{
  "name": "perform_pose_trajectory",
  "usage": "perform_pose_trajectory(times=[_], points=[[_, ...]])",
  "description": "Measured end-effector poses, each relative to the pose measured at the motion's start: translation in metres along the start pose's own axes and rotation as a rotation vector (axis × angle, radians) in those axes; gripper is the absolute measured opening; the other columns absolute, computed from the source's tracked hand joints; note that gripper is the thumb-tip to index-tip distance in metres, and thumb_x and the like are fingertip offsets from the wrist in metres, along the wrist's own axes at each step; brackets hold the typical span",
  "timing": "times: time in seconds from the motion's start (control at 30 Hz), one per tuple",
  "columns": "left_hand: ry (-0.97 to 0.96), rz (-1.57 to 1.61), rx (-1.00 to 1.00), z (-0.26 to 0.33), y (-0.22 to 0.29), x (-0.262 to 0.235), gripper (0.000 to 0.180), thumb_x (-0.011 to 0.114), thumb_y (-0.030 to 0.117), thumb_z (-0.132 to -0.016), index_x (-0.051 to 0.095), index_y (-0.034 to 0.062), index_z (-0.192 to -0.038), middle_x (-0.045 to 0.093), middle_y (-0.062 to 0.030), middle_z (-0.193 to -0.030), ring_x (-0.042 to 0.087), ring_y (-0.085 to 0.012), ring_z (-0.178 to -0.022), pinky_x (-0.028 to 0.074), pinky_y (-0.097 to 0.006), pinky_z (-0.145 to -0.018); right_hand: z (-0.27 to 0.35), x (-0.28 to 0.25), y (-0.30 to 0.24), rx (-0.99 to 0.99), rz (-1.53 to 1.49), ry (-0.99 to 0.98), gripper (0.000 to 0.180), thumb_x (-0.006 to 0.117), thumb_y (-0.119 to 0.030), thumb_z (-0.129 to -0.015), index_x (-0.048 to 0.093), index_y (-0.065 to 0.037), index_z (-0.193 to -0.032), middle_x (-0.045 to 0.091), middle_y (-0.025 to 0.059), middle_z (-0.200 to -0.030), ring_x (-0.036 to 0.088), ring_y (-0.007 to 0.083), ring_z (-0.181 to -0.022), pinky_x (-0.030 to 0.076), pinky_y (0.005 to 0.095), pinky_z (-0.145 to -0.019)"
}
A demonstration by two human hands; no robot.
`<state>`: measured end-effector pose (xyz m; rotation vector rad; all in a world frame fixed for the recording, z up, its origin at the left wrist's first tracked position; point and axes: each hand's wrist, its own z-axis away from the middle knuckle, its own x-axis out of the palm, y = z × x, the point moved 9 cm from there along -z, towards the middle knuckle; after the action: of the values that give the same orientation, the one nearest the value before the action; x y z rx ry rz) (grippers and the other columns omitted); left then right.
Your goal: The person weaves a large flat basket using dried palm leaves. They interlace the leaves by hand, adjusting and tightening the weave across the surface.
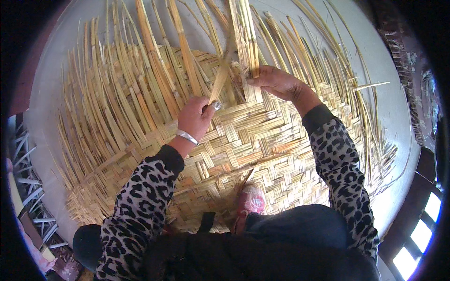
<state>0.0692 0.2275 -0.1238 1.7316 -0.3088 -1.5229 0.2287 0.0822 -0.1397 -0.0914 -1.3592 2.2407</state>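
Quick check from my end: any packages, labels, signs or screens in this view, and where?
None in view. Only the woven straw mat on the pale floor, loose straw strips, and the left hand and right hand each pinching a strip.

Leopard-print sleeves [140,201], silver bangle [187,137], finger ring [216,106]
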Motion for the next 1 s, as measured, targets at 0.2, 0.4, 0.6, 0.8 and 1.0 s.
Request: perform_pose_trajectory(times=[0.2, 0.4, 0.6, 0.8, 1.0], points=[[-0.197, -0.031, -0.013, -0.002, -0.001, 0.01, 0.02, 0.064, 0.023, -0.086, 0.063, 0.0043, -0.092, 0.058, -0.0142, -0.084, 0.059, -0.0332, -0.077, 0.047, -0.041, -0.068, -0.004, 0.012, -0.022, -0.176, -0.14, -0.085, 0.042, 0.064, -0.022, -0.089, 0.057, 0.002, -0.123, 0.064, 0.0082, -0.113, 0.059, 0.0177, -0.106, 0.044, 0.0312, -0.097], [-0.296, -0.062, -0.062, -0.008, -0.006, 0.016, 0.025, 0.059, 0.029, -0.087, 0.064, 0.0049, -0.093, 0.06, -0.0163, -0.091, 0.06, -0.0357, -0.085, 0.047, -0.043, -0.074, -0.008, 0.0, -0.028, -0.236, -0.276, 0.042, 0.037, 0.063, -0.02, -0.091, 0.059, 0.001, -0.12, 0.064, 0.0077, -0.112, 0.06, 0.0154, -0.103, 0.048, 0.0297, -0.092], [-0.364, -0.097, -0.086, -0.014, -0.013, 0.022, 0.026, 0.063, 0.027, -0.084, 0.064, 0.0036, -0.094, 0.061, -0.016, -0.091, 0.06, -0.0339, -0.084, 0.048, -0.041, -0.074, 0.017, -0.031, 0.003, -0.221, -0.092, 0.35, 0.033, 0.053, -0.007, -0.092, 0.056, 0.001, -0.124, 0.058, 0.0109, -0.12, 0.057, 0.017, -0.108, 0.05, 0.0318, -0.091], [-0.035, 0.319, -0.053, 0.003, -0.011, 0.005, 0.02, 0.067, 0.01, -0.082, 0.064, 0.0046, -0.101, 0.061, -0.0142, -0.096, 0.062, -0.0313, -0.088, 0.05, -0.038, -0.077, 0.062, -0.027, 0.014, -0.362, 0.557, 0.767, 0.022, 0.054, -0.009, -0.087, 0.068, -0.009, -0.104, 0.071, 0.0105, -0.087, 0.068, 0.0237, -0.081, 0.053, 0.033, -0.074], [0.102, -0.151, 0.241, 0.025, 0.021, -0.001, 0.033, 0.068, 0.01, -0.08, 0.06, 0.0084, -0.112, 0.056, -0.0118, -0.113, 0.06, -0.0306, -0.093, 0.052, -0.038, -0.08, 0.069, -0.027, 0.014, -0.437, 0.571, 0.783, 0.02, 0.055, -0.011, -0.088, 0.067, -0.01, -0.105, 0.07, 0.0121, -0.089, 0.068, 0.0281, -0.079, 0.053, 0.0337, -0.073]])
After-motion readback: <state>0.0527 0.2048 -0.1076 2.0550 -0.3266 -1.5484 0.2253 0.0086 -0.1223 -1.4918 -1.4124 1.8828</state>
